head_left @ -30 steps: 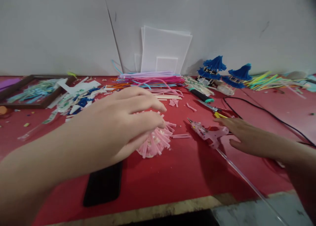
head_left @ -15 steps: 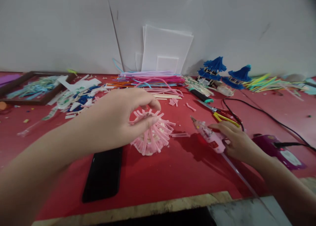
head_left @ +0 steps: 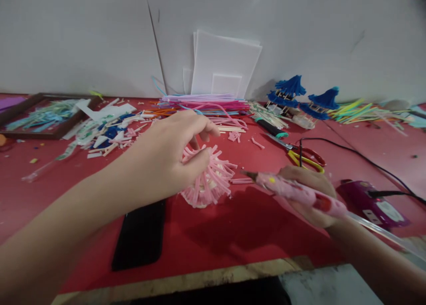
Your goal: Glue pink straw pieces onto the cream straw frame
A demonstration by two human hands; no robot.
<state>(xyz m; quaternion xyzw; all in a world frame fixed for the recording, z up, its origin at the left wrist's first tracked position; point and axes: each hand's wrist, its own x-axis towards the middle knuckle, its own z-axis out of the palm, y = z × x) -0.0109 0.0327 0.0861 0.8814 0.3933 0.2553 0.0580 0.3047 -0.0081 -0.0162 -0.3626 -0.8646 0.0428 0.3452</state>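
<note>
A round piece of fringed pink strips (head_left: 213, 180) with a pale core sits upright on the red table. Over its upper left side arches my left hand (head_left: 179, 149), thumb and fingers curved but apart; its thumb overlaps the strips, and I cannot tell if it touches them. My right hand (head_left: 313, 194) is wrapped around a pink hot glue gun (head_left: 299, 192), with a clear glue stick (head_left: 382, 227) trailing from its rear. The gun's nozzle points left, a little right of the fringed piece. Thin pink strips (head_left: 241, 180) lie behind the nozzle.
A black phone (head_left: 140, 236) lies at front left. Yellow-and-red-handled pliers (head_left: 306, 158), a black cable (head_left: 356, 149) and a purple power adapter (head_left: 372, 203) are on the right. Behind are bundled pipe cleaners (head_left: 206, 103), blue roofed models (head_left: 288, 92) and scraps (head_left: 113, 134).
The glue gun has swung leftward and levelled out, its nozzle now closer to the fringed piece. My left hand has shifted slightly up and right, with its fingers a bit wider apart.
</note>
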